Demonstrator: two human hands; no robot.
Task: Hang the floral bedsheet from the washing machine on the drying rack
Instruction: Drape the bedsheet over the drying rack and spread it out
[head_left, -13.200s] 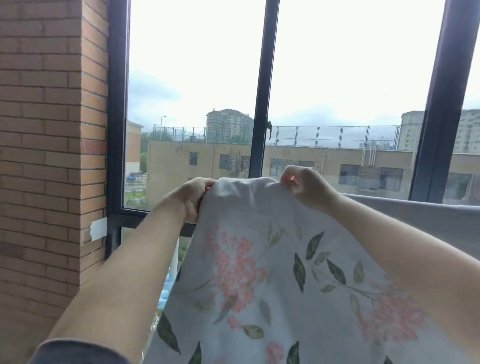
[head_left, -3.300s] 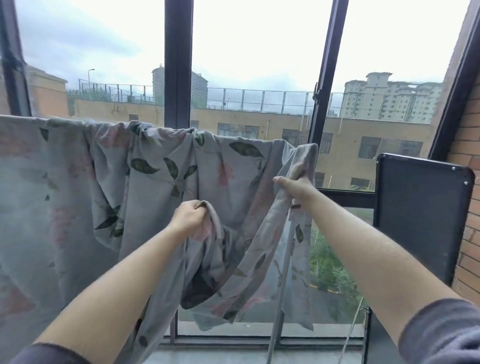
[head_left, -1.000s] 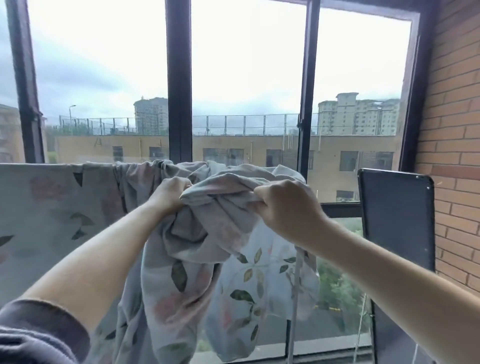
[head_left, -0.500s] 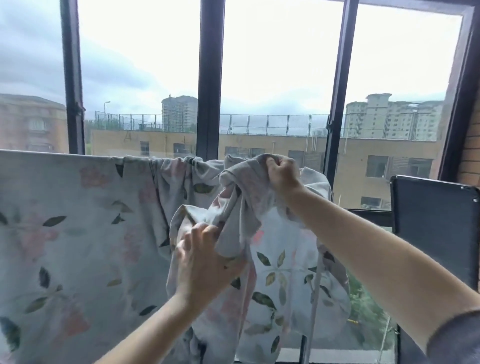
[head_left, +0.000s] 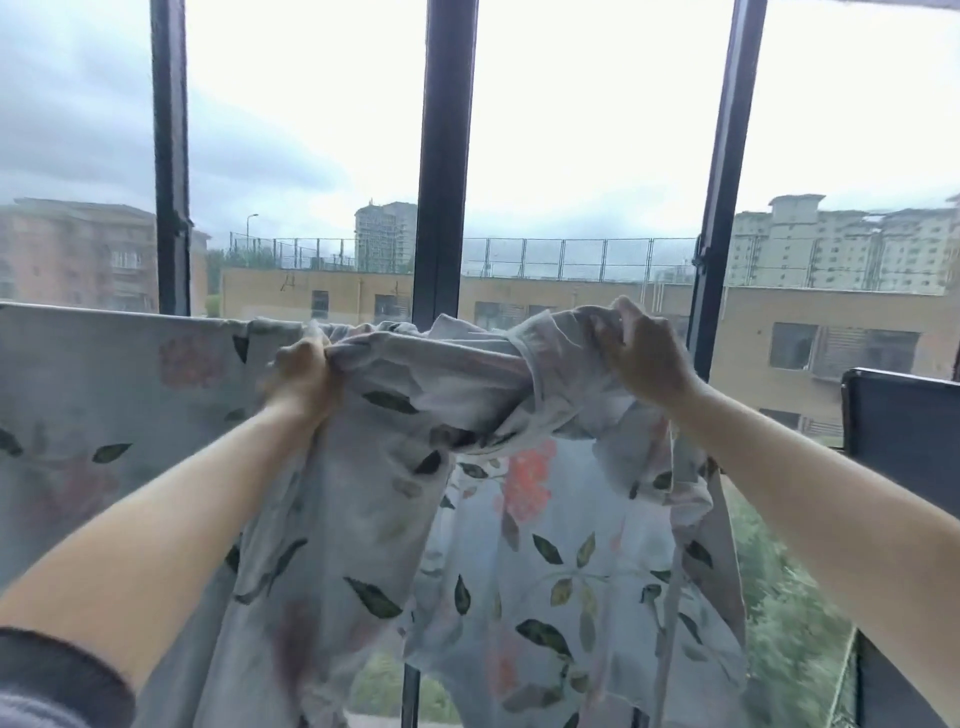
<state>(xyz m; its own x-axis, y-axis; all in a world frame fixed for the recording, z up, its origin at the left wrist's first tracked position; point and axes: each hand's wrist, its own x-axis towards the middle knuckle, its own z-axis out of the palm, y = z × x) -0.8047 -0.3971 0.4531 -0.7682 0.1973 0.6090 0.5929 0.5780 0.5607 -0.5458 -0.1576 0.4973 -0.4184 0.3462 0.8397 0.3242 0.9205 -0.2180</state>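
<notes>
two hands up: left hand (head_left: 304, 382) fingers (head_left: 297, 354) curl round a bunched fold of floral bedsheet (head_left: 467, 525); right hand (head_left: 647, 361) fingers pinch its top edge.

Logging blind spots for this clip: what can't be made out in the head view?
- Drying rack's top rail: head view, covered by the draped grey floral bedsheet.
- Fingertips of the left hand: head view, buried in bunched sheet folds.
- Flat black panel: head view, cut by the right edge.
</notes>
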